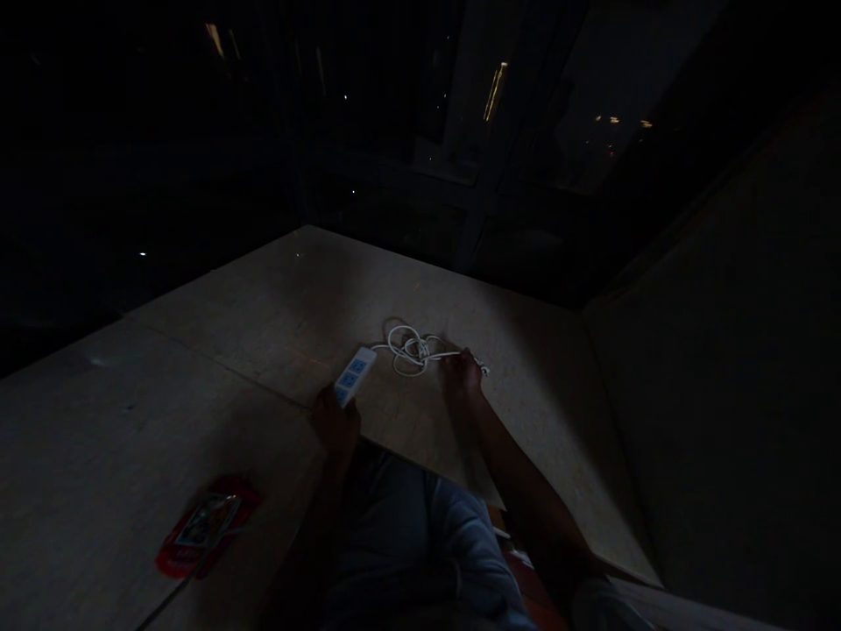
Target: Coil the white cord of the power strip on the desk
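Note:
My left hand [336, 422] is closed around the near end of a white power strip [358, 363] with blue socket faces, tilted up and to the right. From its far end a white cord [411, 347] runs into a loose, tangled bundle on the pale surface. To the right, my right hand [463, 373] is closed on the cord near its plug end [484, 368], which sticks out past the fingers. Dim light hides the exact finger positions.
A red packet [208, 526] with a printed label lies at the lower left, a thin dark cable [172, 603] beside it. The pale stone-like ledge [250, 307] meets dark windows [394, 131] behind and a dark wall [723, 350] on the right. My legs [420, 526] are below the edge.

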Demonstrator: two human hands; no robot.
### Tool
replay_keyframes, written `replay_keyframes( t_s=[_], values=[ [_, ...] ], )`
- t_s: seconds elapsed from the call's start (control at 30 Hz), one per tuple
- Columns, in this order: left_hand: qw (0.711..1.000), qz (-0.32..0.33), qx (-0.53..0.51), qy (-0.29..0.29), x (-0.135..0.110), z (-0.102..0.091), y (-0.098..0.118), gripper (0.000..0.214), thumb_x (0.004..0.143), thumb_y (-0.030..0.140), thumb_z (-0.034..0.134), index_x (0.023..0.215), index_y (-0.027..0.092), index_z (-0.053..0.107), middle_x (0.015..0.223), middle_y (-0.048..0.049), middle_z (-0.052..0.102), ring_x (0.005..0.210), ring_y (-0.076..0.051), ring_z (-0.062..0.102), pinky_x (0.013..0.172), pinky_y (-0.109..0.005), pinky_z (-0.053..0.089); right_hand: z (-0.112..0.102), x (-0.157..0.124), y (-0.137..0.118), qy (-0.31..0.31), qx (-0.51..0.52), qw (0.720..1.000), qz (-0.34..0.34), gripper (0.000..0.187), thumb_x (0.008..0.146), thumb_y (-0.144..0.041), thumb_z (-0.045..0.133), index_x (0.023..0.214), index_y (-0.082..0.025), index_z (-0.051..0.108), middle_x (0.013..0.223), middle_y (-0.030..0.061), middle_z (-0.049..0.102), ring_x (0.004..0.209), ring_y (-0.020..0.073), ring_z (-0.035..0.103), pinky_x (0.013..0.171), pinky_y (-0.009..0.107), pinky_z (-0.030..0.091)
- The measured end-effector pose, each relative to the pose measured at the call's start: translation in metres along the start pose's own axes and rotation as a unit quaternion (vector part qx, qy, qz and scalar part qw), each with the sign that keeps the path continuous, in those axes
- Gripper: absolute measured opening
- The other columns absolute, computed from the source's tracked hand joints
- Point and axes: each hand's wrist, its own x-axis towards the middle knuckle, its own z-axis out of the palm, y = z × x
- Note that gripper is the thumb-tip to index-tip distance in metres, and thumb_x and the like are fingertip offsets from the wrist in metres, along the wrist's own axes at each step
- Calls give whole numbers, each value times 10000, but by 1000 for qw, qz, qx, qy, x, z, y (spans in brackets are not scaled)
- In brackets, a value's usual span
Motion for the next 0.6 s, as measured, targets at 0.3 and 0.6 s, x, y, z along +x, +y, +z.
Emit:
replay_keyframes(
  t_s=[0.3,0.6],
  values=[
    [1000,4,-1,12,-1,1,-2,548,808,342,558,1297,96,536,1235,-213,606,1162,-372,554,1009,-518,416,26,40,-44,-41,-122,989,79,45,878,-240,549,866,-211,582,702,11,717,563,130,656,567,234,553],
    [1000,18,3,10,-2,3,-8,572,820,377,535,1307,79,543,1228,-225,619,1143,-372,577,1005,-525,424,71,58,-39,-158,-357,917,81,443,921,-548,556,733,-157,644,517,29,650,442,116,567,442,199,438]
  ],
)
